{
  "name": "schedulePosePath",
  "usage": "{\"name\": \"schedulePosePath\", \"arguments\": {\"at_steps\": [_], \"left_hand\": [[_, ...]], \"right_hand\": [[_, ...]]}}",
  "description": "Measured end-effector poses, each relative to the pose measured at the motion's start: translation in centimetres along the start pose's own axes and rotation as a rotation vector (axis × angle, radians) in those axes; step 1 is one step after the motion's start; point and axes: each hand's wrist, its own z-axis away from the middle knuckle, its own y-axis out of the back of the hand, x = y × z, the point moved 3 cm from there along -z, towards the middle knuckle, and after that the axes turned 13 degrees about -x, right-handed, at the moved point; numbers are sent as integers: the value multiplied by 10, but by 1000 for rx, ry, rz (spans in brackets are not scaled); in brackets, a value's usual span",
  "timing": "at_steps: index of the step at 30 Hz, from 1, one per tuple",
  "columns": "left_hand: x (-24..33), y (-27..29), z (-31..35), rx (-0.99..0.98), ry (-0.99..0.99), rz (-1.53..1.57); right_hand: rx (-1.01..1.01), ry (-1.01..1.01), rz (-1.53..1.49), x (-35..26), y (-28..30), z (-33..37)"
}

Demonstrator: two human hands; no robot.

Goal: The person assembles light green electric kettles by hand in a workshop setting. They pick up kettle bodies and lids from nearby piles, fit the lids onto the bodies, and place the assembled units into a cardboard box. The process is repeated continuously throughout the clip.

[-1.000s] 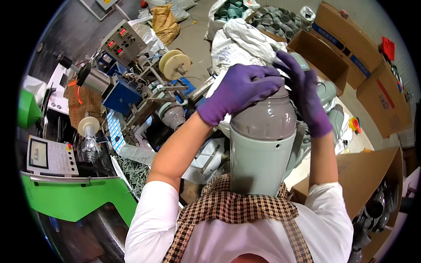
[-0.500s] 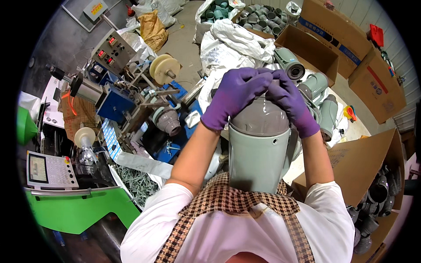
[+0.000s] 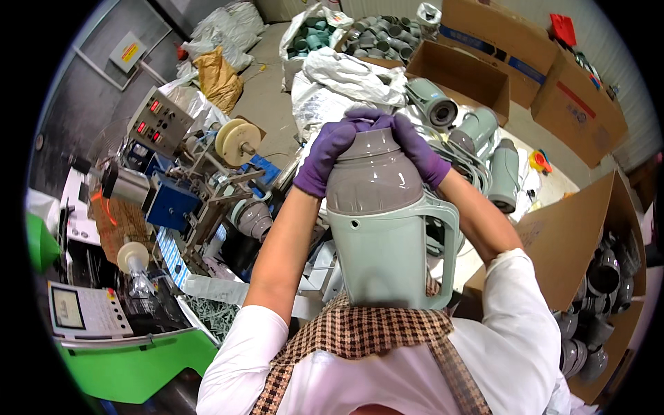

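The big jug [image 3: 379, 256] is right in the middle, with its grey top [image 3: 373, 181] pointing away and its bottom end by the checked apron [image 3: 387, 330]. I can't tell what is under it or how much it leans. The left hand [image 3: 319, 158] and the right hand [image 3: 423, 158], both in purple gloves, hug the narrow part of the grey top, one from each side. Their fingers are curled in around it, but the far tips are hard to see. The jug looks like hard, shiny plastic, so it should keep its shape when squeezed. It is probably not too heavy for its size, but I can't see if there is anything inside. The smooth sides could be slippery, and a hard bump might scratch or crack it. The gloves may help with grip. The pale green handle [image 3: 451, 250] sticks out on the right and looks like a good place to hold, with another hand under the bottom. The neck is good too, because it is thin enough to wrap around.
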Motion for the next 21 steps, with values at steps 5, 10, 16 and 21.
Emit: {"name": "schedulePosePath", "arguments": {"at_steps": [5,10,16,21], "left_hand": [[-6,-24,-4,-9,173,293],[-34,4,0,148,245,135],[13,41,-21,-171,657,-1020],[17,14,-11,74,174,-675]], "right_hand": [[98,119,202,-2,-6,27],[206,208,375,26,9,30],[238,-317,-485,91,46,102],[232,-279,-184,178,55,80]]}}
